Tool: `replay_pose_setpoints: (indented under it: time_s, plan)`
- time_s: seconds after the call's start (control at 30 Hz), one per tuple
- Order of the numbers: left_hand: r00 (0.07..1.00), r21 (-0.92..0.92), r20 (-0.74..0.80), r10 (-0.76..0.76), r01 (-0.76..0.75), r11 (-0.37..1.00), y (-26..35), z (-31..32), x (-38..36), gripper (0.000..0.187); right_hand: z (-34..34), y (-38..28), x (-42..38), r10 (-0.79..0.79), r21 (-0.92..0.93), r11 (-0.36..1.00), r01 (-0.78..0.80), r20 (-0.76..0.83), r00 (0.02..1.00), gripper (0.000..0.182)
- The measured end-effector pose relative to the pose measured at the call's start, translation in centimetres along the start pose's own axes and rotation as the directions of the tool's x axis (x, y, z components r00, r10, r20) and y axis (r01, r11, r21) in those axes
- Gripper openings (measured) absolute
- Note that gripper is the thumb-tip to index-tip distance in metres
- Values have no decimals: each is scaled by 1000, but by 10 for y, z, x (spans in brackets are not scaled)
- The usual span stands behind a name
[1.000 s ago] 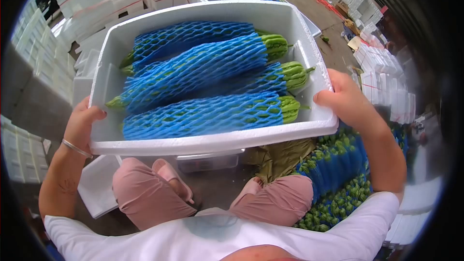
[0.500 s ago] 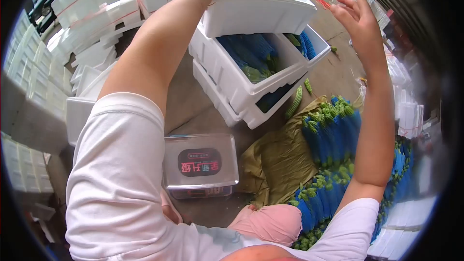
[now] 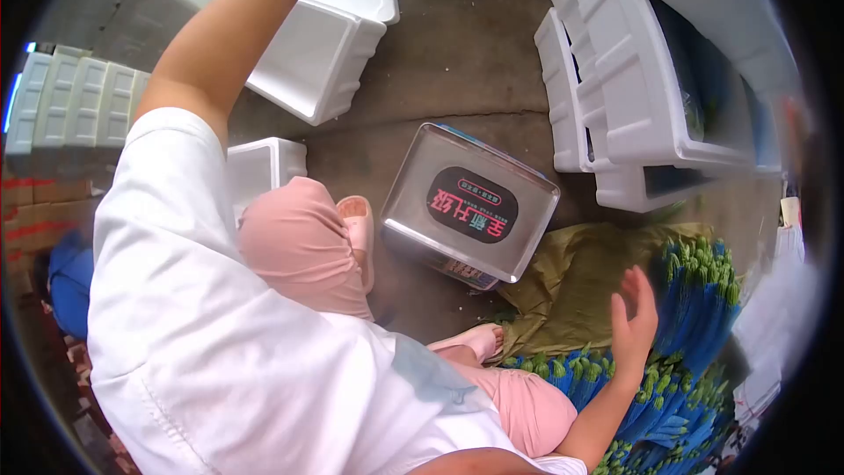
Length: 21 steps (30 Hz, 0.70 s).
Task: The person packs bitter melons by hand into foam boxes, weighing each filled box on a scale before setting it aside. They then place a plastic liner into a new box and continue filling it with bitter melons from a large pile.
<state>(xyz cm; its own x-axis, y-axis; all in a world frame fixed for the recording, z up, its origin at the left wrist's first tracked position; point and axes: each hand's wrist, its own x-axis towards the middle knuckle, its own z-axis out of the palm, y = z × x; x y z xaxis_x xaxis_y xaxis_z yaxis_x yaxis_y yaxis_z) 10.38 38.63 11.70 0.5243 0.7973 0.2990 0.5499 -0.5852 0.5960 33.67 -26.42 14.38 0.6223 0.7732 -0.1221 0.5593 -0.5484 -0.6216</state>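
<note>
My left arm reaches up past the top edge at the upper left, beside white foam boxes (image 3: pixel 338 40); only the wrist with a bracelet shows, and the fingers are out of frame. My right hand (image 3: pixel 634 321) is raised with fingers apart and nothing in them, above the olive-brown sheet (image 3: pixel 576 277) and bundles of green vegetables in blue netting (image 3: pixel 694 299). A scale-like metal box (image 3: pixel 472 202) with a dark printed label stands on the floor in front of me.
Stacked white foam boxes (image 3: pixel 633 70) stand at the upper right, dark contents partly visible. More foam boxes (image 3: pixel 75 105) are piled at the left. A blue object (image 3: pixel 70 286) lies at the left edge. A crack crosses the concrete floor (image 3: pixel 457 53).
The view has swung left and down, so the stacked boxes now lie at the right. My right hand has come down, and my left hand has left the foam box and passed out of view.
</note>
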Motion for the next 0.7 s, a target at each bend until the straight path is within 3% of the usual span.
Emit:
replay_pose_setpoints:
  time_s: [0.03,0.07,0.1,0.2,0.27,0.4,0.47,0.53,0.57,0.6,0.67,0.7]
  plan:
    - [1000,72,1,-31,31,997,-67,-3,-16,59,2,-4,-3,7,-93,996,7,152,988,47]
    - [993,288,-86,-76,98,953,-45,-31,-86,62,5,-9,-7,-6,-103,994,23,165,986,47]
    - [990,506,-100,-104,140,851,-78,-40,-124,69,8,-16,-9,-22,-172,983,60,214,976,46]
    - [888,544,137,-439,302,782,-131,-23,-218,85,21,-47,-15,-46,-273,953,130,292,955,44]
    - [800,599,372,-471,180,780,-113,1,-261,97,30,-67,-20,-61,-297,941,165,329,942,44]
    - [728,557,515,-453,119,822,-125,24,-325,87,34,-100,-44,-40,-394,897,202,381,924,44]
    - [961,464,199,-190,78,882,-150,10,-356,76,28,-101,-62,16,-421,895,148,362,932,43]
    - [992,354,-25,-124,125,927,-167,-35,-388,53,26,-96,-76,57,-440,893,95,320,946,43]
    - [981,280,-109,-158,183,942,-177,-57,-412,47,26,-92,-84,69,-446,893,61,271,960,41]
    - [938,224,-157,-308,337,915,-181,-73,-440,41,26,-88,-91,84,-450,893,26,224,971,39]
    - [851,127,6,-525,521,844,-161,-93,-497,51,32,-81,-100,95,-402,915,-6,203,974,38]
    - [866,170,134,-482,459,872,-151,-91,-527,61,35,-76,-105,114,-349,936,-49,167,979,36]
